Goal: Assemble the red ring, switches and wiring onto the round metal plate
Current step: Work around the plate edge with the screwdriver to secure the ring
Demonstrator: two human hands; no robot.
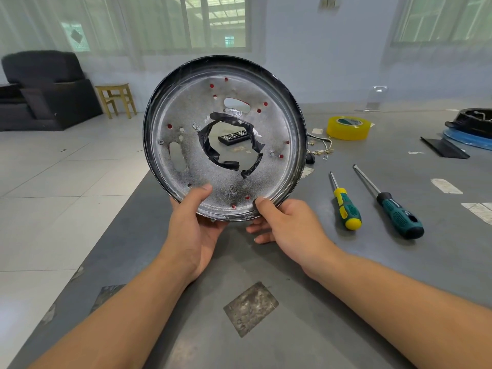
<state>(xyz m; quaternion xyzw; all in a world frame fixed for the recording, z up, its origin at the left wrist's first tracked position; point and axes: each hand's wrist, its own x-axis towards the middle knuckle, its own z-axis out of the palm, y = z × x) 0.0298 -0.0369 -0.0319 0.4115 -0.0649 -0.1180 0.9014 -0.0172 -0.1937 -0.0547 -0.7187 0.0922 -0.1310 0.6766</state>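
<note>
Round metal plate (186,145) held upright above the worktop (266,262), near its left edge. Left hand (191,230) and right hand (287,225) each in a pinching grip on the lower rim, thumbs on the face, fingers behind. Risk: slipping from so low a hold and dropping onto the worktop or floor; thumbs near jagged black tape (229,145) round the centre hole. Red showing through small holes; ring itself hidden behind. Wiring (319,149) partly blocked; switches not made out.
</note>
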